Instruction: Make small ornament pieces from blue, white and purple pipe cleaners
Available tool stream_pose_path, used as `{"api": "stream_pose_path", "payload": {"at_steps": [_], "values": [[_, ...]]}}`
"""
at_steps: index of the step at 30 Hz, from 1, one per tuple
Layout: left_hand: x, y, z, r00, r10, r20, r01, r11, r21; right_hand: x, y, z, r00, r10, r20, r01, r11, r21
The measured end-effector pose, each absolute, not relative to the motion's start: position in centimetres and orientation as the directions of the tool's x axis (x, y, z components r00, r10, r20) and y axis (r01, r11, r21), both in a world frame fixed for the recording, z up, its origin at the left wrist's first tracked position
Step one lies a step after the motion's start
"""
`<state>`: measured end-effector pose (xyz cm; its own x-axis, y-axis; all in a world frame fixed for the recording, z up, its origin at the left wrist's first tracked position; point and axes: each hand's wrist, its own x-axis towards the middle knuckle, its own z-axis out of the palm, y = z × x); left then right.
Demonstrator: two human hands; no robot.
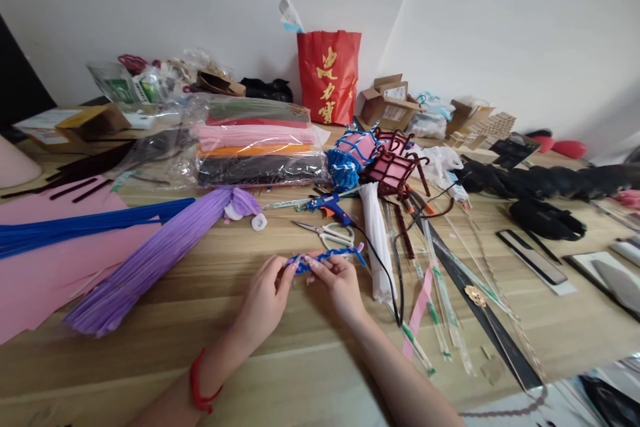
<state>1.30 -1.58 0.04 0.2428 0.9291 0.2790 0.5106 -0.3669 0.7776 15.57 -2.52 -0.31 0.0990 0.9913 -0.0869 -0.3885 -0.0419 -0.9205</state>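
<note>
Between my two hands is a twisted blue and light-coloured pipe cleaner braid (335,253), held above the wooden table. My left hand (267,287) pinches its left end, with a red cord around the wrist. Close beside it, my right hand (337,283) pinches the middle, and the free end sticks out to the right. Just beyond the fingers lie scissors (327,233) with pale handles and a blue glue gun (330,205). A bundle of white pipe cleaners (376,240) lies to the right of my right hand.
Purple pipe cleaners (150,263) and blue ones (90,225) lie at left over pink sheets (30,300). Bagged coloured bundles (260,137), a red bag (329,77) and pipe-cleaner lanterns (390,167) stand behind. Glue sticks (440,307) and a black ruler-like strip (470,293) lie right.
</note>
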Motion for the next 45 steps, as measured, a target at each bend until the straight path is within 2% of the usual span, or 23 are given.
{"api": "stream_pose_path", "payload": {"at_steps": [5, 11, 15, 19, 23, 26, 28, 31, 33, 37, 40, 45], "values": [[0.8, -1.2, 0.1, 0.401, 0.888, 0.226, 0.505, -0.420, 0.754, 16.0, -2.3, -0.5, 0.109, 0.990, -0.095, -0.330, -0.054, -0.943], [-0.1, -0.7, 1.0, 0.533, 0.841, 0.096, 0.487, -0.398, 0.777, 16.1, -2.2, -0.8, 0.073, 0.991, -0.114, -0.296, -0.087, -0.951], [-0.6, -0.6, 1.3, 0.509, 0.859, 0.051, 0.526, -0.358, 0.771, 16.1, -2.2, -1.1, -0.053, 0.977, -0.209, -0.395, -0.213, -0.894], [-0.7, -0.7, 1.4, 0.502, 0.861, 0.084, 0.498, -0.367, 0.786, 16.3, -2.3, -1.1, -0.189, 0.934, -0.302, -0.477, -0.356, -0.803], [-0.4, -0.8, 1.4, 0.448, 0.883, 0.137, 0.464, -0.361, 0.809, 16.1, -2.6, -0.8, -0.257, 0.911, -0.323, -0.479, -0.411, -0.776], [0.0, -0.9, 1.3, 0.311, 0.943, 0.123, 0.423, -0.253, 0.870, 15.5, -2.8, -0.5, -0.230, 0.926, -0.299, -0.539, -0.378, -0.753], [0.4, -1.1, 1.2, 0.238, 0.969, 0.069, 0.328, -0.147, 0.933, 15.1, -2.8, -0.5, -0.163, 0.943, -0.289, -0.599, -0.327, -0.731], [1.1, -1.3, 0.7, 0.215, 0.976, -0.023, 0.198, -0.020, 0.980, 14.8, -2.8, -0.6, -0.080, 0.958, -0.277, -0.647, -0.261, -0.716], [1.5, -1.5, 0.4, 0.204, 0.978, -0.041, 0.183, 0.003, 0.983, 14.8, -2.7, -0.8, -0.038, 0.962, -0.270, -0.657, -0.228, -0.718], [1.5, -1.4, 0.1, 0.124, 0.992, 0.037, 0.203, -0.061, 0.977, 15.1, -2.6, -1.0, -0.060, 0.956, -0.286, -0.649, -0.255, -0.717], [1.1, -1.1, 0.3, 0.093, 0.996, 0.018, 0.221, -0.038, 0.975, 15.3, -2.6, -0.8, -0.062, 0.960, -0.274, -0.608, -0.254, -0.753], [0.6, -0.7, 0.4, 0.052, 0.998, -0.043, 0.320, 0.024, 0.947, 15.2, -2.7, -0.5, 0.090, 0.984, -0.153, -0.375, -0.109, -0.921]]}}
